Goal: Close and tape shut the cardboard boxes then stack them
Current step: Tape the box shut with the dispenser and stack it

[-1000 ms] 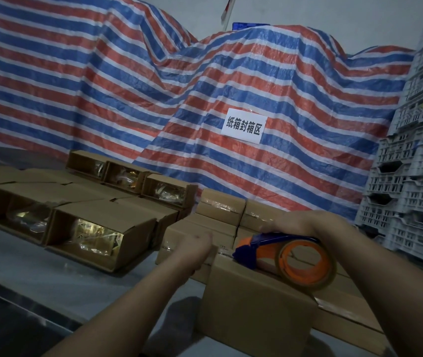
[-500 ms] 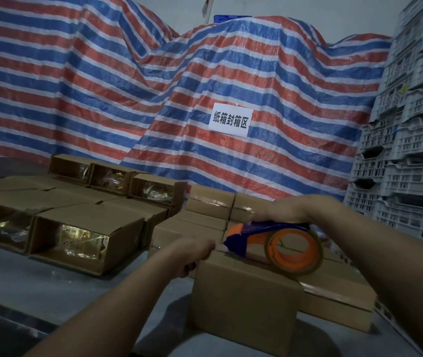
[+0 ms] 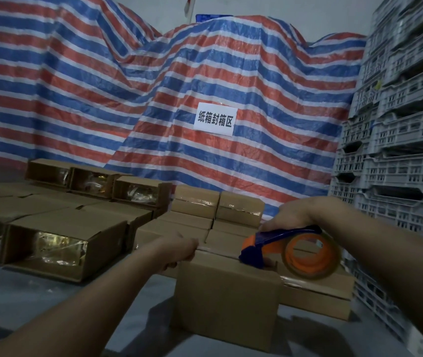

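Note:
A closed cardboard box [image 3: 227, 300] stands in front of me on the grey table [image 3: 33, 300]. My right hand [image 3: 291, 215] grips the blue and orange tape dispenser [image 3: 292, 249], whose nose rests on the top of the box near its right end. My left hand [image 3: 179, 249] curls over the top left edge of the box and holds it there. A strip of tape runs along the top between my two hands. Behind it lie several taped boxes [image 3: 218, 204], stacked in low rows.
Several open boxes [image 3: 58, 243] with shiny wrapped contents lie on their sides at the left. A striped red, white and blue tarp [image 3: 153, 99] with a white sign [image 3: 215, 119] hangs behind. Stacked grey plastic crates [image 3: 398, 150] fill the right side.
My right hand has drawn the tape dispenser to the right across the box top. My left hand has closed on the left edge of the box. The view has shifted slightly.

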